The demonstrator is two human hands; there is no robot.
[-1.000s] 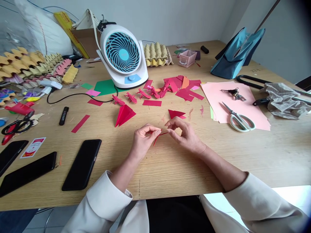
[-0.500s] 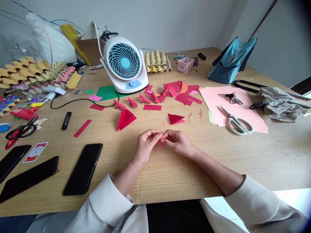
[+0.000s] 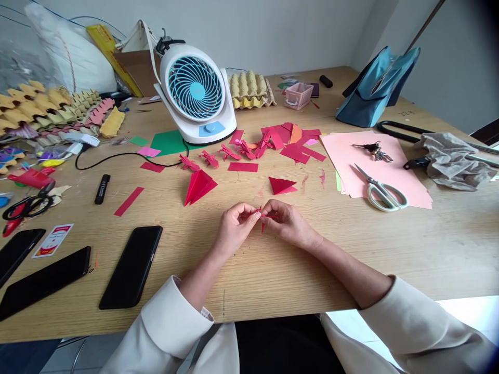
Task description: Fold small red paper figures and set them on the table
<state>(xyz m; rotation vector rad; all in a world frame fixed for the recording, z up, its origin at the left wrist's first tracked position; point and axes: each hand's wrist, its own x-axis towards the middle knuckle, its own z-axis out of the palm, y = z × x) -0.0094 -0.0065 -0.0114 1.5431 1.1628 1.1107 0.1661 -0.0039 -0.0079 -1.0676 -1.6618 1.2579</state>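
My left hand [image 3: 238, 222] and my right hand [image 3: 287, 222] meet above the table, both pinching a small folded red paper piece [image 3: 262, 226]. Most of it is hidden by my fingers; a narrow red point hangs down between them. Beyond my left hand stands a larger folded red paper shape [image 3: 198, 188] with pointed ends. Past my right hand lies a folded red paper triangle [image 3: 282, 186]. Farther back, several small folded red paper figures [image 3: 210, 159] sit in a row, with a flat red paper strip [image 3: 243, 167] in front of them.
A white fan [image 3: 198, 93] stands behind the figures, beside loose red paper pieces [image 3: 295, 152]. On the right, scissors [image 3: 384, 193] and keys [image 3: 377, 151] lie on pink paper sheets [image 3: 335, 156]. Several black phones [image 3: 131, 267] and a black marker [image 3: 102, 189] are on the left.
Both hands stay pinched on the small red paper, whose hanging point has shifted slightly right and turned more upright. The whole view has tilted a little; objects on the table lie as before.
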